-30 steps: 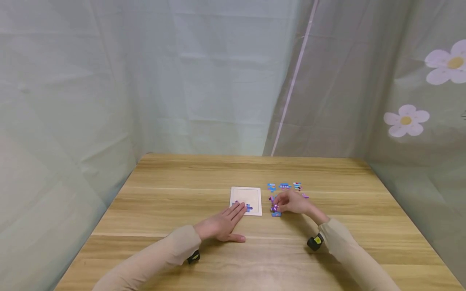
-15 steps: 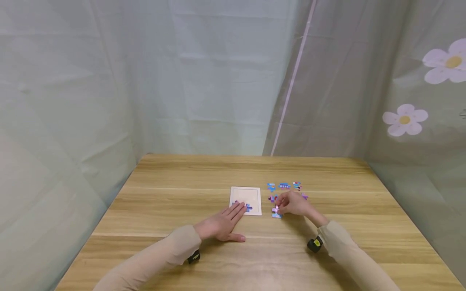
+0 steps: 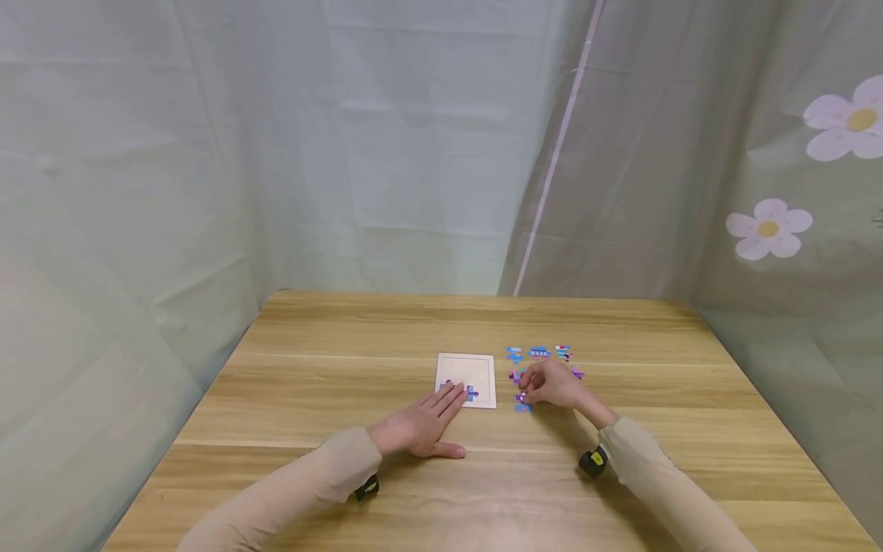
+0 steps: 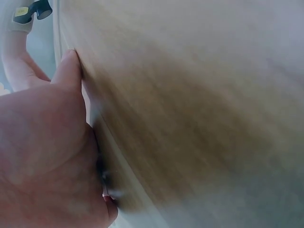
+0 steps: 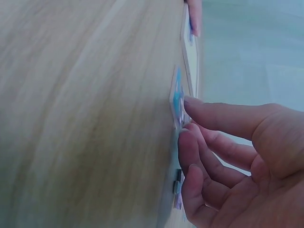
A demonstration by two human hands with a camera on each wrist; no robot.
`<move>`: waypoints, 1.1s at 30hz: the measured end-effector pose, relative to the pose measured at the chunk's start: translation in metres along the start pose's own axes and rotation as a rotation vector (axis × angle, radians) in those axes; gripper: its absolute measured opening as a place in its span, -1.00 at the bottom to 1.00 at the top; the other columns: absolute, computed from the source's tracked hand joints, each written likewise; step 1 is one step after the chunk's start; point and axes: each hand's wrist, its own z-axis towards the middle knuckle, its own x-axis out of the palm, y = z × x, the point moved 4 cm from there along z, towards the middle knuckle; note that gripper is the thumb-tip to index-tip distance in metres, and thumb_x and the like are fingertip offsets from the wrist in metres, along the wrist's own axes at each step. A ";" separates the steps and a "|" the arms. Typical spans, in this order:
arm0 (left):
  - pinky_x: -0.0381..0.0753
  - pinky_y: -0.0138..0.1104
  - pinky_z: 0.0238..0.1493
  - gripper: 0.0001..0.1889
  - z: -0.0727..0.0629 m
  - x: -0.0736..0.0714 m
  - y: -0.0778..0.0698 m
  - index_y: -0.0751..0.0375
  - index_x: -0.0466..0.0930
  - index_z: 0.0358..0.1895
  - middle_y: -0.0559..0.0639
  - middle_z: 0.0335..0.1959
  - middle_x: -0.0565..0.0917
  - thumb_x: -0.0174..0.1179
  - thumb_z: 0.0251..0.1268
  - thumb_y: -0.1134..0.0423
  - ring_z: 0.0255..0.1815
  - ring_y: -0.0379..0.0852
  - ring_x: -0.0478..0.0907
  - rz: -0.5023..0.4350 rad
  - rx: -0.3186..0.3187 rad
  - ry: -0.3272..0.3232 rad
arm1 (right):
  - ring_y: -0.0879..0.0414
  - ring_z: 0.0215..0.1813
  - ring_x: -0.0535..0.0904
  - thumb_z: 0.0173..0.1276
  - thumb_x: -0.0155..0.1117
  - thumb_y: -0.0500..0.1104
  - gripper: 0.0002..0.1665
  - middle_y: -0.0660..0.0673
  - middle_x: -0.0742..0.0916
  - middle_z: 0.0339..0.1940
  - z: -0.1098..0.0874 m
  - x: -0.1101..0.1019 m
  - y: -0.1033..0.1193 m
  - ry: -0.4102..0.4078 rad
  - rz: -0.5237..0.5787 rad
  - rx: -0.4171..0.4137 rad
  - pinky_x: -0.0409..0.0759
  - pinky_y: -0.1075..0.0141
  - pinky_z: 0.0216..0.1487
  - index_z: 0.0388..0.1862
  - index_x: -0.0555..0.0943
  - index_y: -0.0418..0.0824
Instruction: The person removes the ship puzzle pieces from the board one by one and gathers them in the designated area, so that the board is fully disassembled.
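My left hand (image 3: 426,423) lies with straight fingers over the lower left of a pale square puzzle tray (image 3: 467,368), its thumb out on the tabletop. Partly under those fingertips, joined blue and purple jigsaw pieces (image 3: 472,394) sit in the tray. To the right of the tray, my right hand (image 3: 556,383) pinches a blue and purple puzzle piece (image 3: 523,407) at its edge between thumb and fingers. In the right wrist view this puzzle piece (image 5: 176,100) stands close over the wood, with the thumb tip against its face.
Loose puzzle pieces lie beyond the right hand: a blue one (image 3: 514,354), a blue and purple one (image 3: 539,353), a multicoloured one (image 3: 563,353) and a purple one (image 3: 577,372). Another purple piece (image 3: 516,376) is beside its fingertips. Curtains surround the wooden table (image 3: 331,330).
The piece at my right fingertips has shifted and tilted slightly; it looked paler and shinier half a second ago. My left hand has stayed in place on the tray.
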 end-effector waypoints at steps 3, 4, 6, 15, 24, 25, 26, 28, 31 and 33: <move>0.02 -0.08 0.56 -0.01 -0.003 -0.005 -0.002 0.22 -0.18 0.56 0.11 0.61 -0.14 -0.07 0.30 -0.38 0.62 0.05 -0.21 -0.003 -0.001 0.005 | 0.28 -0.46 0.53 0.08 0.47 -0.31 -0.83 -0.02 0.72 -0.52 0.001 -0.001 0.001 -0.006 -0.004 -0.011 0.47 0.39 -0.30 -0.36 0.64 -0.26; 0.02 -0.08 0.56 -0.01 -0.003 -0.005 -0.003 0.21 -0.19 0.56 0.11 0.61 -0.14 -0.07 0.31 -0.38 0.62 0.05 -0.21 -0.001 0.000 0.006 | 0.27 -0.47 0.54 0.08 0.46 -0.30 -0.84 -0.02 0.73 -0.51 0.001 -0.001 0.002 -0.009 -0.003 -0.018 0.48 0.38 -0.29 -0.36 0.65 -0.27; 0.02 -0.09 0.56 0.00 -0.003 -0.004 -0.003 0.21 -0.20 0.56 0.11 0.61 -0.15 -0.10 0.31 -0.40 0.62 0.05 -0.22 0.005 0.002 0.009 | 0.28 -0.46 0.55 0.10 0.46 -0.29 -0.85 -0.03 0.73 -0.51 0.001 -0.002 0.004 -0.013 -0.002 -0.027 0.49 0.39 -0.30 -0.35 0.65 -0.27; -0.01 -0.10 0.57 0.03 0.007 0.011 0.006 0.16 -0.26 0.57 0.07 0.62 -0.21 -0.18 0.26 -0.47 0.62 0.03 -0.28 0.019 0.006 -0.022 | 0.23 -0.32 0.63 0.18 0.39 -0.29 -0.89 -0.08 0.77 -0.34 0.007 0.002 0.011 0.002 0.006 -0.044 0.58 0.36 -0.25 -0.32 0.65 -0.27; 0.01 -0.08 0.56 0.05 0.013 0.019 0.011 0.16 -0.25 0.57 0.07 0.62 -0.21 -0.15 0.24 -0.48 0.62 0.03 -0.28 0.020 0.006 -0.036 | 0.25 -0.37 0.62 0.21 0.38 -0.27 -0.88 -0.07 0.77 -0.39 0.012 0.005 0.016 0.021 0.040 -0.042 0.59 0.38 -0.25 -0.28 0.67 -0.29; 0.01 -0.08 0.56 0.05 0.013 0.018 0.011 0.16 -0.25 0.57 0.07 0.62 -0.21 -0.15 0.24 -0.48 0.62 0.03 -0.28 0.021 0.007 -0.038 | 0.27 -0.37 0.61 0.21 0.38 -0.27 -0.88 -0.06 0.77 -0.39 0.012 0.005 0.017 0.018 0.038 -0.041 0.58 0.40 -0.26 -0.29 0.67 -0.28; 0.01 -0.08 0.56 0.05 0.013 0.018 0.011 0.17 -0.25 0.57 0.07 0.62 -0.21 -0.15 0.24 -0.47 0.62 0.04 -0.28 0.021 0.007 -0.040 | 0.27 -0.38 0.61 0.21 0.38 -0.27 -0.89 -0.05 0.77 -0.40 0.013 0.006 0.018 0.016 0.038 -0.039 0.58 0.41 -0.27 -0.29 0.68 -0.28; 0.02 -0.08 0.56 0.05 0.013 0.018 0.010 0.17 -0.24 0.57 0.08 0.62 -0.20 -0.15 0.25 -0.47 0.62 0.04 -0.27 0.025 0.009 -0.044 | 0.27 -0.39 0.61 0.20 0.38 -0.28 -0.90 -0.06 0.77 -0.40 0.014 0.007 0.020 0.012 0.033 -0.055 0.58 0.41 -0.28 -0.30 0.68 -0.28; 0.02 -0.09 0.56 0.04 0.014 0.019 0.010 0.18 -0.24 0.57 0.08 0.62 -0.19 -0.15 0.25 -0.47 0.62 0.03 -0.26 0.025 0.008 -0.041 | 0.28 -0.38 0.60 0.21 0.39 -0.26 -0.90 -0.04 0.76 -0.40 0.016 0.010 0.023 0.011 0.024 -0.062 0.58 0.42 -0.28 -0.31 0.67 -0.25; 0.01 -0.10 0.56 0.04 0.014 0.019 0.010 0.18 -0.25 0.57 0.08 0.62 -0.20 -0.15 0.25 -0.47 0.62 0.03 -0.27 0.026 0.006 -0.034 | 0.28 -0.36 0.60 0.22 0.39 -0.25 -0.90 -0.04 0.76 -0.39 0.017 0.012 0.026 0.012 0.021 -0.069 0.59 0.40 -0.26 -0.29 0.67 -0.25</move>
